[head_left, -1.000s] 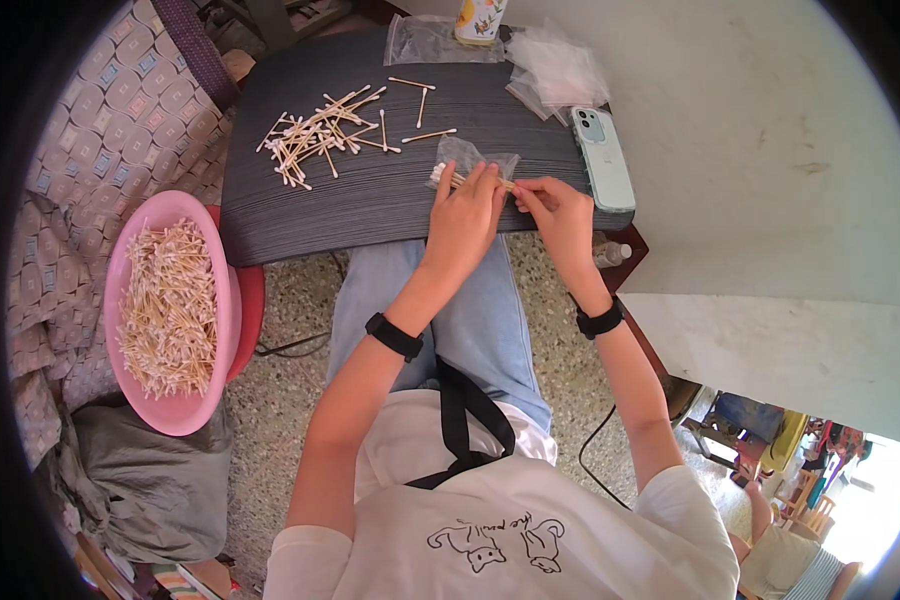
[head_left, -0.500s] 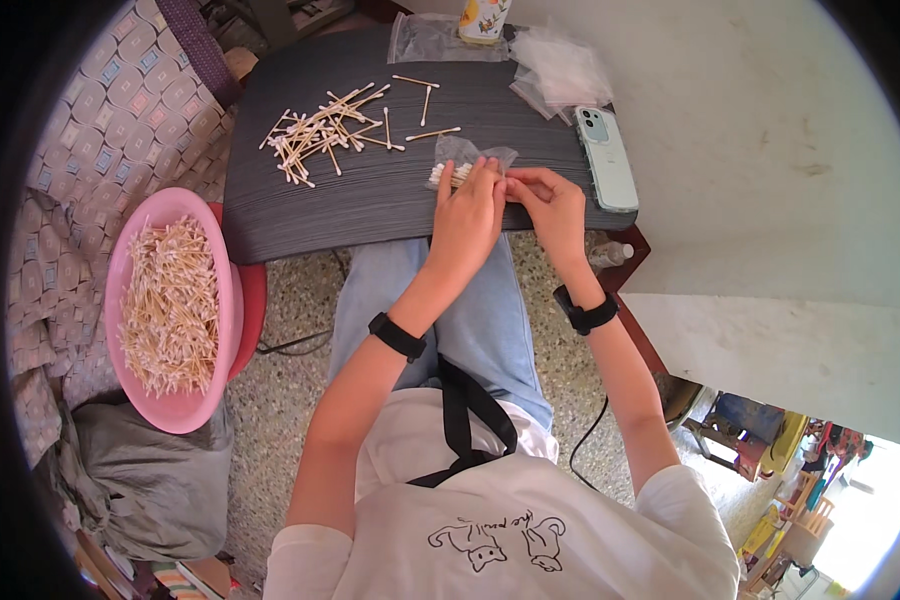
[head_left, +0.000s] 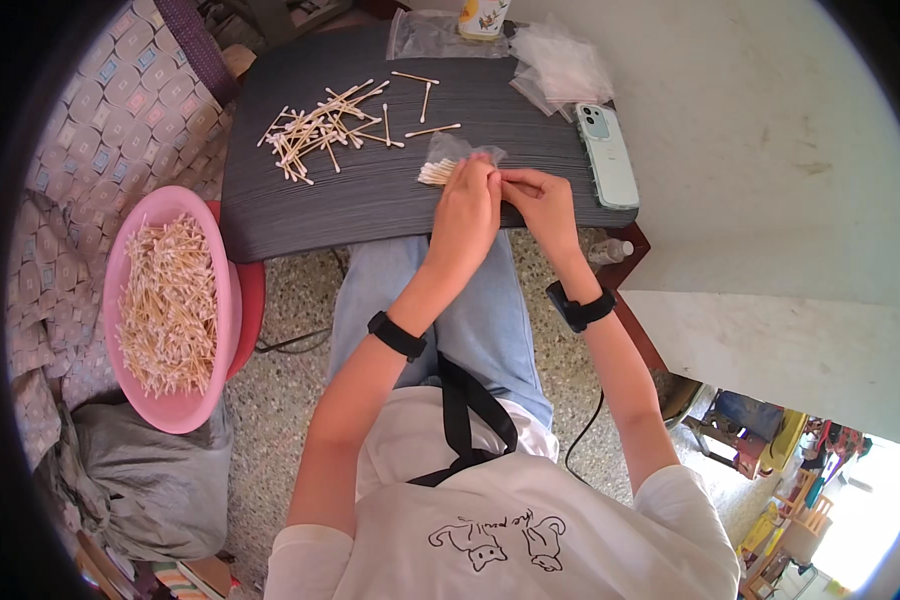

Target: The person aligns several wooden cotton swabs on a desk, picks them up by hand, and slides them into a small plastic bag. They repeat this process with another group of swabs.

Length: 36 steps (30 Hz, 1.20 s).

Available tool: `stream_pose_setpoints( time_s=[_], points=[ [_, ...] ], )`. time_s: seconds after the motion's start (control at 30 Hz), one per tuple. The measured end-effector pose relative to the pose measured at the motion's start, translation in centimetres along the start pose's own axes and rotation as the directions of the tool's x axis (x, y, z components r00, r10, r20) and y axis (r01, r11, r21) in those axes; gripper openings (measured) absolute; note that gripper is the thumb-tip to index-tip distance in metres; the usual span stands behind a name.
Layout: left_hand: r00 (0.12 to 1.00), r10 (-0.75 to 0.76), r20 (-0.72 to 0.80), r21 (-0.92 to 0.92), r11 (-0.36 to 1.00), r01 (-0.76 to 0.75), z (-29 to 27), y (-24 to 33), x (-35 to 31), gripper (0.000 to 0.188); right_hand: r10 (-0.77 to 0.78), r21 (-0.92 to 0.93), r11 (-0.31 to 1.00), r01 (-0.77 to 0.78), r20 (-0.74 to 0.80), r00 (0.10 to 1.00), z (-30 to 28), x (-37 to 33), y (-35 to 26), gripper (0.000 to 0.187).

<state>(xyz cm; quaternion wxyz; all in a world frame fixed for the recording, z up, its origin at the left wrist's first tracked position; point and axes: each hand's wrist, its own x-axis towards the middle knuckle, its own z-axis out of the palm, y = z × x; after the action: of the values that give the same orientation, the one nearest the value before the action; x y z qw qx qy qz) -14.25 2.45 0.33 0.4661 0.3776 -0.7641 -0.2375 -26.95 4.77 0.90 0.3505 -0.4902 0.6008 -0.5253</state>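
Observation:
A small clear plastic bag (head_left: 454, 147) with a bundle of cotton swabs (head_left: 434, 173) in it lies near the table's front edge. My left hand (head_left: 466, 208) is closed over the bag, and the white swab tips stick out to the left of its fingers. Close beside it, my right hand (head_left: 547, 208) pinches at the bag's right end; the fingertips of both hands almost meet, and what lies between them is mostly hidden. Loose cotton swabs (head_left: 315, 135) form a heap on the left of the dark table (head_left: 370, 210), with a few single ones nearer the bag.
A pink basin (head_left: 116, 300) full of cotton swabs stands left of the table on something red. At the table's right edge lies a pale phone (head_left: 611, 165). Behind are empty clear bags (head_left: 565, 65) and a printed container (head_left: 483, 18). A wall (head_left: 760, 150) bounds the right.
Both hands and the bag have shifted slightly left. My left fingers have drawn closer together over the bag, and more of the swab bundle shows.

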Motion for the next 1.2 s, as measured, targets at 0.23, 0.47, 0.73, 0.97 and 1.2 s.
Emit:
stream_pose_setpoints(
  time_s=[0.23,0.47,0.73,0.97,1.2],
  points=[
    [0.999,0.025,-0.029,0.031,0.999,-0.024,0.6,0.4,-0.2,0.012,-0.009,-0.056,0.998,0.007,-0.04,0.999,0.8,0.9,0.4,0.008],
    [0.996,-0.089,-0.013,0.032,0.996,0.089,0.3,0.1,-0.1,0.011,0.061,0.135,0.989,-0.053,-0.054,0.997,1.1,1.0,-0.3,0.012],
    [0.982,0.184,-0.048,0.088,0.98,-0.18,0.0,-1.3,-0.5,0.018,0.18,-0.019,0.984,-0.179,0.093,0.979,0.0,2.7,-1.1,0.024],
    [0.987,0.051,-0.154,-0.048,0.997,-0.059,-4.2,-3.1,1.0,0.029,-0.051,-0.109,0.993,0.055,0.037,0.998,0.2,3.0,-0.7,0.019],
    [0.957,-0.291,-0.014,-0.482,0.84,0.248,-4.6,-4.1,2.3,0.048,-0.046,0.098,0.995,0.022,0.254,0.966,-0.5,2.9,-2.8,0.018]
  ],
)
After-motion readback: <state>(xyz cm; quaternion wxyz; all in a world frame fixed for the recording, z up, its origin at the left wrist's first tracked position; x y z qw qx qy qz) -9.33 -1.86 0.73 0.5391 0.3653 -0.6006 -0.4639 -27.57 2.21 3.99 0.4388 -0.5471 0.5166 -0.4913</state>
